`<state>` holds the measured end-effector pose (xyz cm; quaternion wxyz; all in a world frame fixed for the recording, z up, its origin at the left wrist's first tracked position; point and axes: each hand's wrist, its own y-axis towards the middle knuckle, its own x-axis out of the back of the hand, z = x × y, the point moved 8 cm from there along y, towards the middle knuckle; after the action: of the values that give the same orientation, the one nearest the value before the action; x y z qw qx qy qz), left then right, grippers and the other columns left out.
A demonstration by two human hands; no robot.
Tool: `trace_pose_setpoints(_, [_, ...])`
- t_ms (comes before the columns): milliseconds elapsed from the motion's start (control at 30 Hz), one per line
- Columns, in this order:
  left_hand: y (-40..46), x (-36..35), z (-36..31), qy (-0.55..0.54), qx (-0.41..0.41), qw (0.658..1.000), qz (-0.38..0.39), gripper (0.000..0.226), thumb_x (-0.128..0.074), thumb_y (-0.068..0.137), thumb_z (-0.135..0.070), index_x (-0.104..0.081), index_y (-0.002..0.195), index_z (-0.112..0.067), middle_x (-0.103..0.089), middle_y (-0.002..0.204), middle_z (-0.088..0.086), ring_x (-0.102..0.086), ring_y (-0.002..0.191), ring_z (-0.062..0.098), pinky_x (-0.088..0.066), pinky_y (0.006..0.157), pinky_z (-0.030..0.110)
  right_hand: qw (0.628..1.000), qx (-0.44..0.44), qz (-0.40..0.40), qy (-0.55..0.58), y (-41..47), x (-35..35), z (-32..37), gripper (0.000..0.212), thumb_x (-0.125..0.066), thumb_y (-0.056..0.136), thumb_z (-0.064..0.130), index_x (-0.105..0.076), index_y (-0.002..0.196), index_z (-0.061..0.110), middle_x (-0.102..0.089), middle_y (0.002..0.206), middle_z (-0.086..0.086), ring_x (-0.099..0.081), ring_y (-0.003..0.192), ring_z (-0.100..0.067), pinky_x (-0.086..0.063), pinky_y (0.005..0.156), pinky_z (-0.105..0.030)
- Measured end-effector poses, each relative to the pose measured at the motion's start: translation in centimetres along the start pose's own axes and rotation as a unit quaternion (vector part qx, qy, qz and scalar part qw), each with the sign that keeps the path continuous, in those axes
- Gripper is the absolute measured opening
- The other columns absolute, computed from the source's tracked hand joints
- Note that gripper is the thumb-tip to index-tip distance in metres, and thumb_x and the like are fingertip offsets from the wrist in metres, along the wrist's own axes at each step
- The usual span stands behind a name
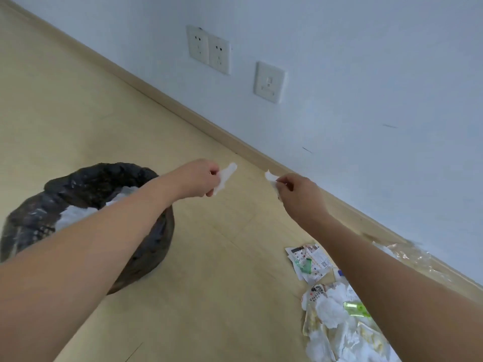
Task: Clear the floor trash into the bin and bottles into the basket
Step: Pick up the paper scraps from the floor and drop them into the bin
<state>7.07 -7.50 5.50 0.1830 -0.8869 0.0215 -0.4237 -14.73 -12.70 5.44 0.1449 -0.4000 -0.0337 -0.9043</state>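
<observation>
The left hand (202, 178) pinches a white paper scrap (226, 176) and the right hand (295, 190) pinches a smaller scrap (270, 176), each held clear of the floor, probably for carrying to the bin (146, 246) with its black liner, which sits under the left forearm. Both arms reach forward, nearly straight, hands well apart. More trash (337, 317) lies by the wall under the right arm; the blue-capped thing (340, 273) there may be a bottle.

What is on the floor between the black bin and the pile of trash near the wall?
Nothing: in the head view only bare floor lies between the bin and the trash pile.
</observation>
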Motion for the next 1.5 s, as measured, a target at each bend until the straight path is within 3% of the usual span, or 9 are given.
trace_pose_setpoints(300, [-10.4,9.7,17.7,0.048,0.126,0.98,-0.149,0.023,-0.043,0.089,-0.017,-0.03,0.07,-0.015,-0.031,0.064,0.002,-0.028,0.058,0.018,-0.023,0.055,0.032,0.977,0.183,0.104,-0.008,-3.4,-16.2,21.2,0.023,-0.043,0.097,0.023,-0.065,0.096,0.017,-0.063,0.086,0.003,-0.057,0.076,-0.016,-0.046,0.065,-0.03])
trace_pose_setpoints(433, [-13.2,9.3,21.8,0.189,0.202,0.956,-0.097,0.021,-0.046,0.08,-0.014,-0.035,0.062,-0.015,-0.032,0.058,0.0,-0.032,0.054,0.02,-0.025,0.051,0.029,0.945,0.218,0.192,-0.149,-5.1,-23.7,22.7,0.035,-0.041,0.095,0.026,-0.054,0.065,0.014,-0.058,0.073,-0.004,-0.056,0.069,-0.025,-0.047,0.062,-0.038])
trace_pose_setpoints(533, [-14.2,11.2,20.9,0.236,0.203,0.936,-0.164,0.016,-0.047,0.08,-0.014,-0.044,0.064,-0.013,-0.047,0.067,0.003,-0.043,0.058,0.021,-0.031,0.054,0.028,0.949,0.22,0.19,-0.122,-4.6,-22.8,21.4,0.034,-0.04,0.097,0.028,-0.058,0.068,0.027,-0.054,0.083,-0.001,-0.052,0.085,-0.022,-0.043,0.073,-0.034])
trace_pose_setpoints(633, [-12.4,12.5,17.0,0.217,0.151,0.939,-0.221,0.013,-0.045,0.083,-0.012,-0.058,0.081,-0.011,-0.058,0.081,0.006,-0.055,0.069,0.024,-0.044,0.06,0.033,0.97,0.189,0.126,-0.09,-2.3,-17.2,17.3,0.027,-0.043,0.1,0.029,-0.067,0.112,0.025,-0.055,0.108,0.004,-0.053,0.097,-0.015,-0.042,0.088,-0.03])
trace_pose_setpoints(700, [-9.8,11.5,12.8,0.172,0.096,0.96,-0.2,0.021,-0.042,0.089,-0.013,-0.061,0.098,-0.011,-0.063,0.091,0.006,-0.059,0.081,0.025,-0.052,0.073,0.039,0.983,0.131,0.089,-0.09,-0.5,-12.6,12.1,0.027,-0.044,0.099,0.026,-0.065,0.116,0.022,-0.056,0.112,0.004,-0.053,0.094,-0.012,-0.04,0.084,-0.026])
trace_pose_setpoints(833, [-3.1,4.0,0.8,0.132,-0.042,0.987,-0.077,0.025,-0.04,0.093,-0.019,-0.063,0.104,-0.014,-0.064,0.099,0.004,-0.061,0.092,0.024,-0.052,0.083,0.039,0.993,-0.045,0.021,-0.105,0.5,-2.5,-2.5,0.03,-0.044,0.094,0.017,-0.063,0.117,0.019,-0.061,0.116,-0.001,-0.06,0.082,-0.016,-0.048,0.074,-0.028])
trace_pose_setpoints(1000, [2.3,-10.6,-10.3,0.213,-0.172,0.957,0.093,0.024,-0.046,0.093,-0.018,-0.06,0.112,-0.015,-0.061,0.114,0.004,-0.057,0.102,0.023,-0.047,0.083,0.033,0.969,-0.219,0.005,-0.111,-2.5,4.1,-17.6,0.037,-0.046,0.089,0.011,-0.06,0.123,0.014,-0.062,0.122,-0.006,-0.06,0.099,-0.022,-0.049,0.086,-0.032])
trace_pose_setpoints(1267, [5.0,-29.0,-10.0,0.253,-0.13,0.934,0.214,0.037,-0.05,0.092,-0.024,-0.047,0.128,-0.013,-0.049,0.125,0.008,-0.055,0.109,0.029,-0.047,0.085,0.037,0.958,-0.266,0.008,-0.108,-1.6,2.6,-28.2,0.019,-0.046,0.085,0.013,-0.058,0.099,0.014,-0.06,0.101,-0.004,-0.057,0.082,-0.022,-0.051,0.078,-0.035])
trace_pose_setpoints(1500, [6.5,-32.9,-7.6,0.247,-0.094,0.955,0.136,0.04,-0.048,0.094,-0.029,-0.042,0.128,-0.007,-0.047,0.123,0.011,-0.056,0.107,0.03,-0.047,0.081,0.038,0.948,-0.229,-0.003,-0.223,2.0,0.1,-31.1,0.038,-0.045,0.096,0.036,-0.053,0.124,0.012,-0.055,0.123,-0.009,-0.051,0.115,-0.028,-0.039,0.093,-0.038])
